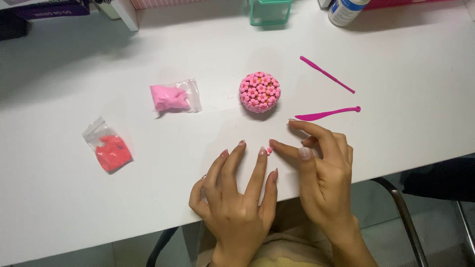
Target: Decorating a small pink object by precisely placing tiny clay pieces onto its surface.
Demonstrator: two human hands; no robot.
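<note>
On the white table (74,198), a pink flower-covered ball (260,92).

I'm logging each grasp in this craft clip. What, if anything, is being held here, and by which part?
A tiny pink clay flower sits between a left hand fingertip and a right hand fingertip, touched at its opposite sides; whether it is lifted off the white table cannot be told.

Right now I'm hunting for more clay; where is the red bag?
In the head view, the red bag lies on the table's left side, left of the pink bag, far from both hands.
</note>
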